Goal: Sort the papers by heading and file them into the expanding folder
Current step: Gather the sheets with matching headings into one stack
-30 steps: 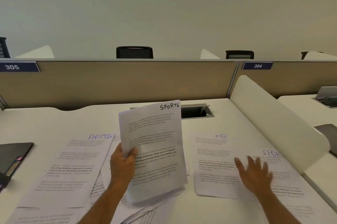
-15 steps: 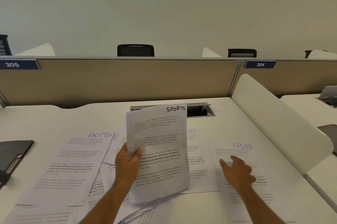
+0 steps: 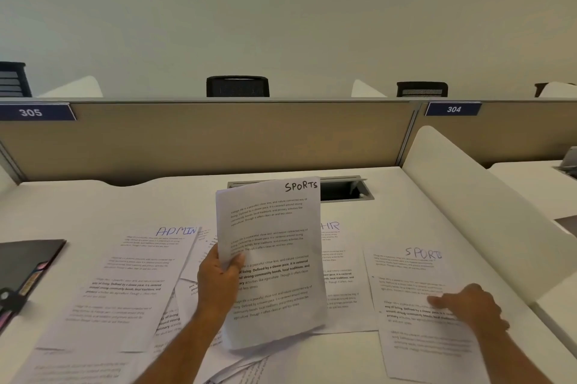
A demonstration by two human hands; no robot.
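My left hand [image 3: 220, 282] grips a sheet headed SPORTS [image 3: 274, 246] by its left edge and holds it upright above the desk. My right hand [image 3: 471, 305] rests with its fingers on a second sheet headed SPORTS [image 3: 415, 277] lying flat at the right. A sheet headed ADMIN [image 3: 131, 283] lies at the left, and a sheet headed HR [image 3: 340, 271] lies partly hidden behind the held page. More loose papers [image 3: 184, 315] sit under and below them. The dark expanding folder [image 3: 22, 271] lies at the left edge.
A beige partition [image 3: 218, 137] closes the desk's far side, with a cable opening [image 3: 343, 190] in front of it. A white curved divider [image 3: 480, 196] borders the right side. Chair backs show beyond the partition.
My right hand slid the flat SPORTS sheet to the right, off the HR sheet, and now rests lower right on it. The held SPORTS page stayed nearly in place.
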